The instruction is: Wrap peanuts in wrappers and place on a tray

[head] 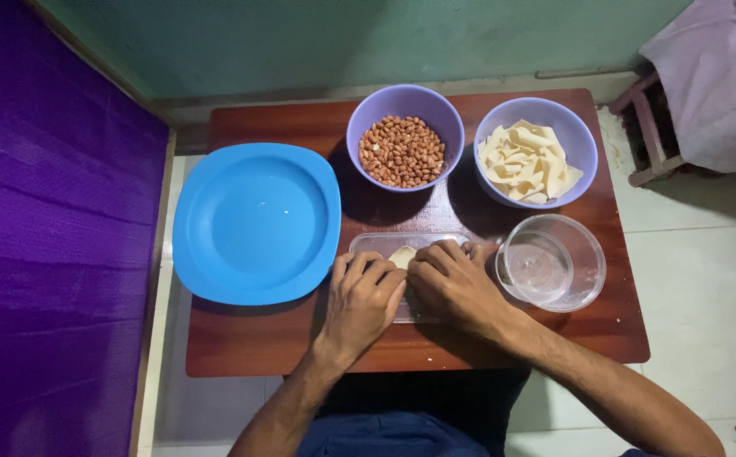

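Reddish-brown wooden table (241, 347) carries everything, seen from above. Clear rectangular plastic tray (376, 244) lies at the middle of the near half, between the blue plate and the clear round container. Left hand (363, 300) rests knuckles-up on the tray's left part, fingers curled and pressed together. Right hand (451, 283) rests on the tray's right part, fingers likewise bent and close together; fingertips of both hands meet over a pale wrapper piece (402, 256) in the tray. Cannot tell whether either hand pinches it.

Blue plate (256, 222): left edge of the table, overhanging it slightly. Lilac bowl of peanuts (403, 140): far edge, centre. Second lilac bowl of pale folded wrapper pieces (536, 151): far right corner. Clear round container (552, 262): right edge, just beside the right hand.
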